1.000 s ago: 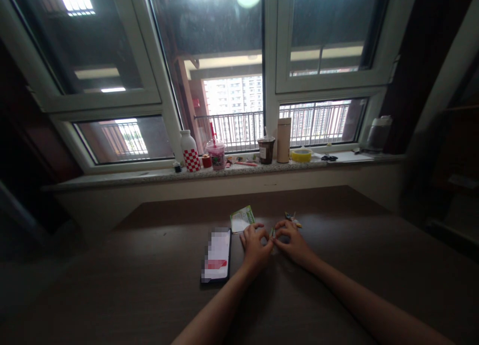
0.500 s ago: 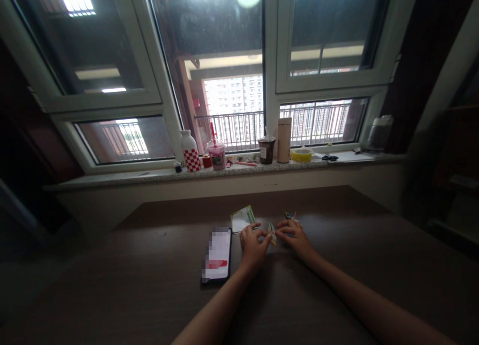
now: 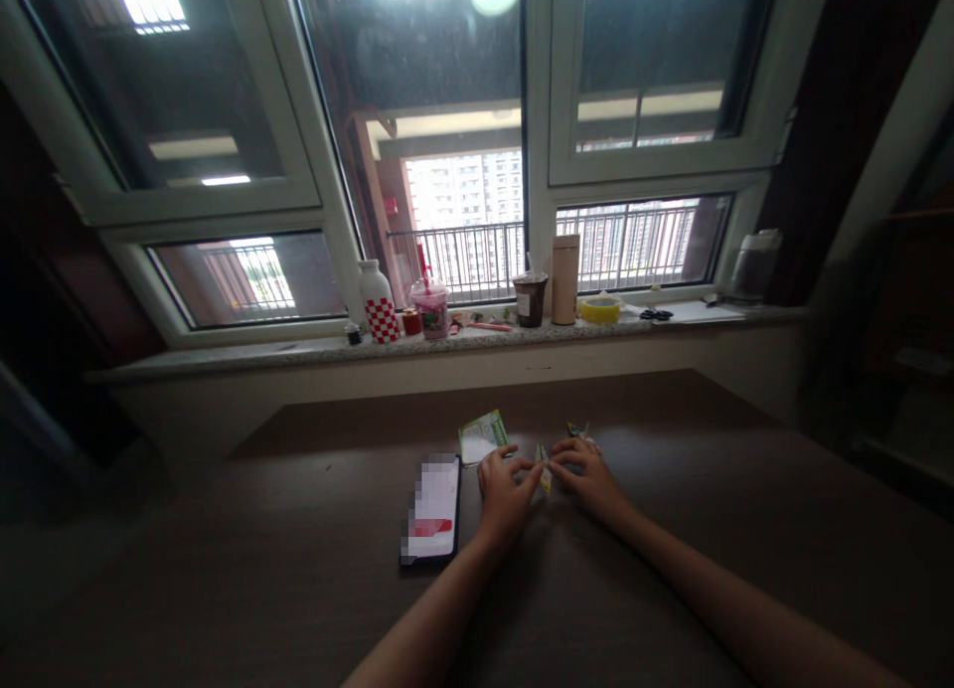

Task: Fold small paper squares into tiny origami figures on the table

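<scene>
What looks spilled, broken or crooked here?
Nothing stands out. The left hand and right hand pinch a small folded colourful paper piece over the dark wooden table; the slim black phone lies flat, and the pink plastic cup and brown plastic cup stand upright.

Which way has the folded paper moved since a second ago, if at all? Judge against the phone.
No: the folded paper, pinched by left hand and right hand, stays equally far right of the phone.

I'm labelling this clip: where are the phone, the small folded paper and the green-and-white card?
phone [image 3: 431, 506]: head view, middle of its screen.
small folded paper [image 3: 544, 466]: head view, its visible middle.
green-and-white card [image 3: 482, 436]: head view, centre of its face.
</scene>
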`<state>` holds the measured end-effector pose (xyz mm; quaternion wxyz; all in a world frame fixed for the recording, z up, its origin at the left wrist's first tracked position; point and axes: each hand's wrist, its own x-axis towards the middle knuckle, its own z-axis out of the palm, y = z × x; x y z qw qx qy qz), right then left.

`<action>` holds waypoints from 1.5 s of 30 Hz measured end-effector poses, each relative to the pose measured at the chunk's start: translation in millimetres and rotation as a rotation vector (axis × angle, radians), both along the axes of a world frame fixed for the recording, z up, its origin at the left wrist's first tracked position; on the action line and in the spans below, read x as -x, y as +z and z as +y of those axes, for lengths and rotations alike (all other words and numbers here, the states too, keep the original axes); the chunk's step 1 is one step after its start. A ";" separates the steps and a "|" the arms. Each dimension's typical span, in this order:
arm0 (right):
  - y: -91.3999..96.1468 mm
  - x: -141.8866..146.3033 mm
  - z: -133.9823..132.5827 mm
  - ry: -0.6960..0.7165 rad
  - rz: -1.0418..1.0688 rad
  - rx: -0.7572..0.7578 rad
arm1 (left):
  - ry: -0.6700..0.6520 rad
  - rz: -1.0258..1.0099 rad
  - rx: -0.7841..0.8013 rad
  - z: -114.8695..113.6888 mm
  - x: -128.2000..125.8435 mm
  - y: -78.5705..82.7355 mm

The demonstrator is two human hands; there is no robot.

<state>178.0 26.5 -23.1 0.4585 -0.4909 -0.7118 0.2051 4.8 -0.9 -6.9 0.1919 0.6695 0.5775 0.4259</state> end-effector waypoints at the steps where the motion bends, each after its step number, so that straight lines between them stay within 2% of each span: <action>1: -0.5 -0.2 0.1 0.005 0.001 0.002 | 0.000 0.000 -0.006 -0.6 0.0 0.6; 15: 0.8 3.5 -7.0 0.043 -0.097 -0.035 | -0.027 0.039 -0.061 -5.1 -4.2 6.3; 21: 1.5 4.7 -8.8 0.065 -0.070 -0.066 | 0.038 0.032 -0.055 1.3 0.8 2.5; 34: 2.7 3.5 -8.9 -0.096 -0.045 -0.225 | 0.087 -0.009 -0.061 2.6 3.5 -0.8; 40: 4.3 3.2 -12.8 -0.076 -0.157 -0.298 | 0.096 -0.012 -0.081 1.1 3.7 -0.6; 45: 2.6 4.6 -13.9 0.012 -0.312 -0.198 | 0.117 -0.002 -0.078 0.4 3.2 1.0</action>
